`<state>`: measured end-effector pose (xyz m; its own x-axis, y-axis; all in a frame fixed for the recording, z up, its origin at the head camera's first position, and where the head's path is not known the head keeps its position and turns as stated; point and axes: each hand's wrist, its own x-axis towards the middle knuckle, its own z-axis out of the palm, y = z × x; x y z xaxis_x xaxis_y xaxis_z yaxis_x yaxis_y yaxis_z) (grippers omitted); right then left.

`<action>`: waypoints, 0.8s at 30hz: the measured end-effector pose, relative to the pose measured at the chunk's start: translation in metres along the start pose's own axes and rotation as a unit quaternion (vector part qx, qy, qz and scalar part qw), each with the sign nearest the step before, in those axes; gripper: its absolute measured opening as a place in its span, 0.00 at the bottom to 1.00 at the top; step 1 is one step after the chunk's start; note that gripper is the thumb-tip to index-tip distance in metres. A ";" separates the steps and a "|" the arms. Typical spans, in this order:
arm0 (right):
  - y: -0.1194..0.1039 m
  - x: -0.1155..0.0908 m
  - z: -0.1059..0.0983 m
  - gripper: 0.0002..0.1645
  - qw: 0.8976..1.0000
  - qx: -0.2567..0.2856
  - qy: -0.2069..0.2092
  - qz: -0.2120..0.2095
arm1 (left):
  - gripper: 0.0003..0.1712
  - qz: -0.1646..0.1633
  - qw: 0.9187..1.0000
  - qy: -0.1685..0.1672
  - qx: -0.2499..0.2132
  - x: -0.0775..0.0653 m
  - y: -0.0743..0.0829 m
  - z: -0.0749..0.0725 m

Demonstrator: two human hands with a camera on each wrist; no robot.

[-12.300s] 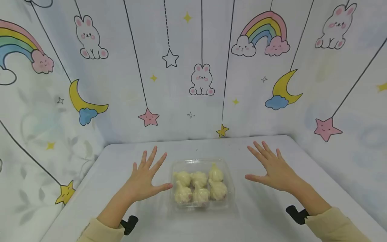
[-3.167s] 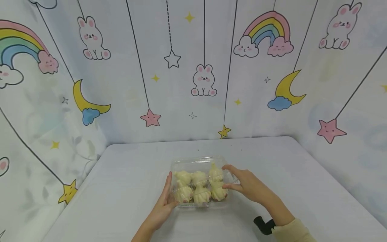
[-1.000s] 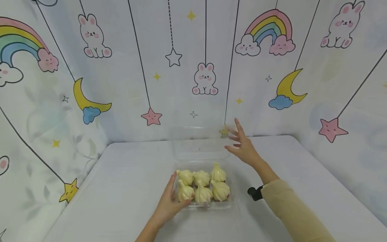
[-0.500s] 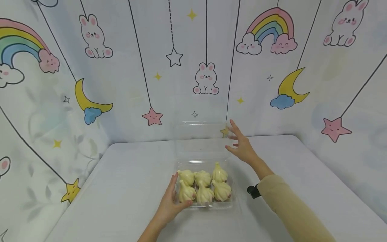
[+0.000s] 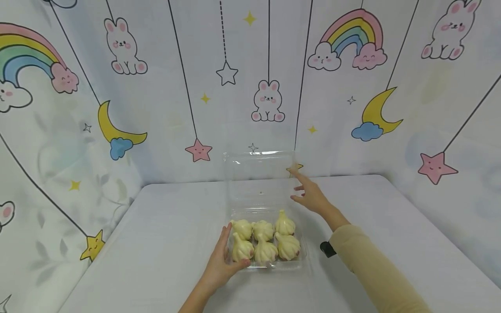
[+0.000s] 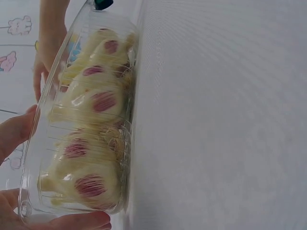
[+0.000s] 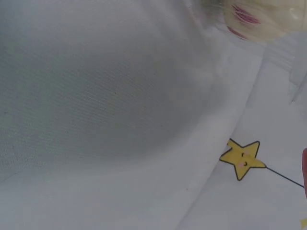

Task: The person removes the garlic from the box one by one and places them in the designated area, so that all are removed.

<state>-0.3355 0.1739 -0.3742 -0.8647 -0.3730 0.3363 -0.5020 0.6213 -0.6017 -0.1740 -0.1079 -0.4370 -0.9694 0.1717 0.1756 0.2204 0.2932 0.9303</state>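
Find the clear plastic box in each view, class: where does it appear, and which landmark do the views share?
Head: the clear plastic box sits low, near the middle, its lid raised.
Left wrist: the box looms large down the left half.
Right wrist: only part of the box shows, blurred, at the top right corner.
Shared landmark: the pale bulbs inside it, though the right wrist view plainly shows only one.

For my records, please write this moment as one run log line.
left hand: grips clear container | right hand: at raised lid | inside: six garlic bulbs
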 end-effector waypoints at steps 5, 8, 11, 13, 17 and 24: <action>0.007 0.001 0.006 0.51 0.999 -0.015 -0.039 0.029 | 0.60 -0.003 1.000 0.003 0.011 -0.001 0.002 0.000; 0.011 0.001 0.009 0.52 0.997 -0.033 -0.062 0.035 | 0.61 -0.005 1.000 0.001 0.007 -0.001 0.002 -0.001; 0.015 0.001 0.013 0.51 0.995 -0.041 -0.080 0.042 | 0.61 -0.006 1.000 -0.003 0.003 -0.001 0.002 -0.001; 0.017 0.001 0.014 0.50 0.994 -0.039 -0.091 0.051 | 0.61 -0.008 1.000 -0.004 -0.003 -0.001 0.001 -0.002; 0.019 0.001 0.016 0.49 0.991 -0.041 -0.110 0.064 | 0.61 -0.008 1.000 -0.003 -0.008 -0.001 -0.001 -0.002; 0.021 0.002 0.021 0.43 0.981 -0.093 -0.153 0.080 | 0.61 -0.015 1.000 -0.005 0.009 -0.001 0.001 -0.005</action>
<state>-0.3480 0.1719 -0.4013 -0.9019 -0.4320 -0.0029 -0.3783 0.7930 -0.4775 -0.1732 -0.1127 -0.4348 -0.9745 0.1715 0.1450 0.1937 0.3153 0.9290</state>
